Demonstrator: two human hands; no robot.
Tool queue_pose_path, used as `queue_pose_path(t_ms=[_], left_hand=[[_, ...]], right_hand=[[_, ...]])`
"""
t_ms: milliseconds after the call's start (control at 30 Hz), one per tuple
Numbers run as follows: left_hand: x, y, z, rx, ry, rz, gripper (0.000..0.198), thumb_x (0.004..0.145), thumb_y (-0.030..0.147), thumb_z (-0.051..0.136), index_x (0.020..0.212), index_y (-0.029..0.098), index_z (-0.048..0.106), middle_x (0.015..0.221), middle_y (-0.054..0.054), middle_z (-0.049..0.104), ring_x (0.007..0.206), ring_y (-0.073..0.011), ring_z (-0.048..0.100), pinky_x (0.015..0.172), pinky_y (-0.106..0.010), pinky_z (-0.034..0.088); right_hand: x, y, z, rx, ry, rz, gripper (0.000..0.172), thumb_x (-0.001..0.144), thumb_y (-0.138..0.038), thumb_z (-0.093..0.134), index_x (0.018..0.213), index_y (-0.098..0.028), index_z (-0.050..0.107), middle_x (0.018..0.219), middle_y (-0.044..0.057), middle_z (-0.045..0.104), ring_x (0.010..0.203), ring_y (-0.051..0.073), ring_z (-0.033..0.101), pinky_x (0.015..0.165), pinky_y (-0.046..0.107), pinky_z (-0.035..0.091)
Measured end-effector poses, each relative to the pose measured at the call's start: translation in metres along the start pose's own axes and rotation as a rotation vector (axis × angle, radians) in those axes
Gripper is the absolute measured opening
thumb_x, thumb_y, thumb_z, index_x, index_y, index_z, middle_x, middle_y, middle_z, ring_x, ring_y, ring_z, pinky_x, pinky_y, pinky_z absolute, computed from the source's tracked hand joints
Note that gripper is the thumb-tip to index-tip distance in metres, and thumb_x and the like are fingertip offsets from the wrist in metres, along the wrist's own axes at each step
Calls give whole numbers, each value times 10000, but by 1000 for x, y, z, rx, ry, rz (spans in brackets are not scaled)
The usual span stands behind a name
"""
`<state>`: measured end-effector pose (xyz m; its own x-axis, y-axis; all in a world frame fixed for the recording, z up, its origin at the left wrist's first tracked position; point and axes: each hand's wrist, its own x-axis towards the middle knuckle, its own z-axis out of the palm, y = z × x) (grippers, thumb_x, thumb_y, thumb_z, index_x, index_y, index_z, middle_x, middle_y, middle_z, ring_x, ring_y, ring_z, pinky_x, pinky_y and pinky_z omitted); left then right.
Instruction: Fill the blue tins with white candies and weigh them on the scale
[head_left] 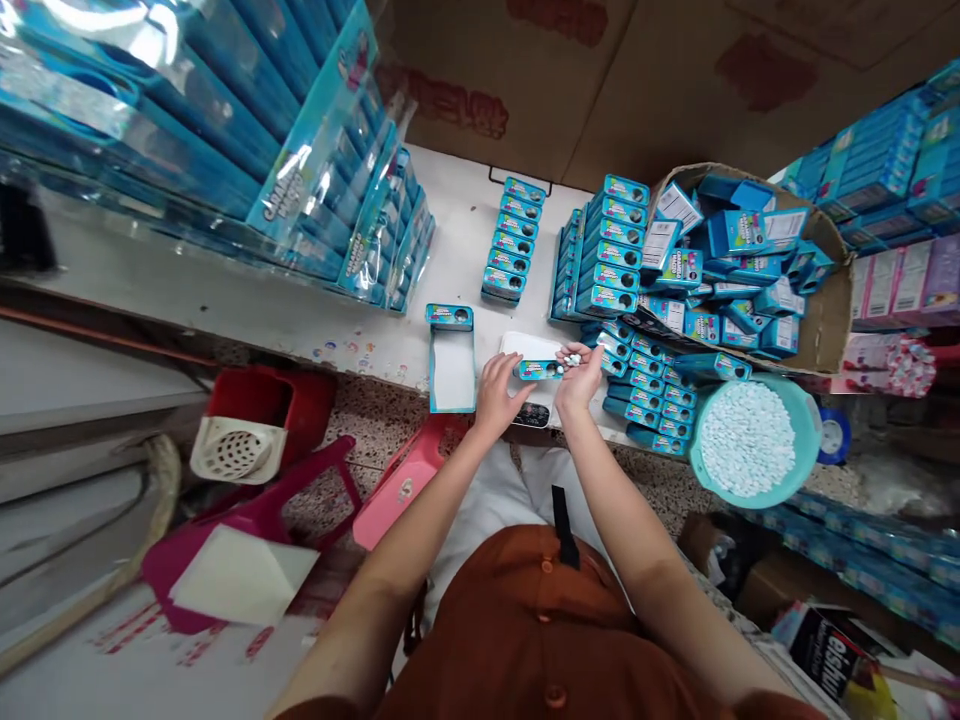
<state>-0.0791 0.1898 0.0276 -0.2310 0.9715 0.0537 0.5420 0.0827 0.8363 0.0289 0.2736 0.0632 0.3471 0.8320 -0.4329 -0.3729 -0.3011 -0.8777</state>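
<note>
My left hand (497, 388) is closed on a small blue candy box (541, 370), holding it level above a small white scale (534, 350) on the white table (225, 290). My right hand (579, 378) is cupped at the box's right end with several small white candies (572, 359) in its fingers. An open blue display carton (452, 360) lies just left of my left hand. Rows of the same small blue boxes (514, 240) stand behind and to the right.
A teal bowl (810, 440) full of white candies sits at my right. Behind it a cardboard box (829, 310) holds loose blue boxes. Wrapped blue cartons (225, 120) pile at the left. Red and pink plastic stools (277, 400) stand on the floor.
</note>
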Motion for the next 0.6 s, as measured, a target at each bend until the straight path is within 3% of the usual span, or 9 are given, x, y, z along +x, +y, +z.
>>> queue_pose_path(t_ms=[267,600], left_hand=[[3,1,1,-9,7,-19,488,808,367,642,1257,242,500,1262,-90,558,1243,-262,454,1069,-455,370],[-12,-8,-4,8,25,-64,515,793,371,658,1259,232,488,1249,-101,559,1228,-269,465,1062,-453,372]], right_hand=[[-7,2,4,-143,-4,-106,540,897,-593,311,630,-201,569,590,-5,601,596,113,614,654,263,496],[-12,5,1,-192,-33,-157,516,888,-590,330,648,-209,582,617,-6,605,626,119,618,693,273,496]])
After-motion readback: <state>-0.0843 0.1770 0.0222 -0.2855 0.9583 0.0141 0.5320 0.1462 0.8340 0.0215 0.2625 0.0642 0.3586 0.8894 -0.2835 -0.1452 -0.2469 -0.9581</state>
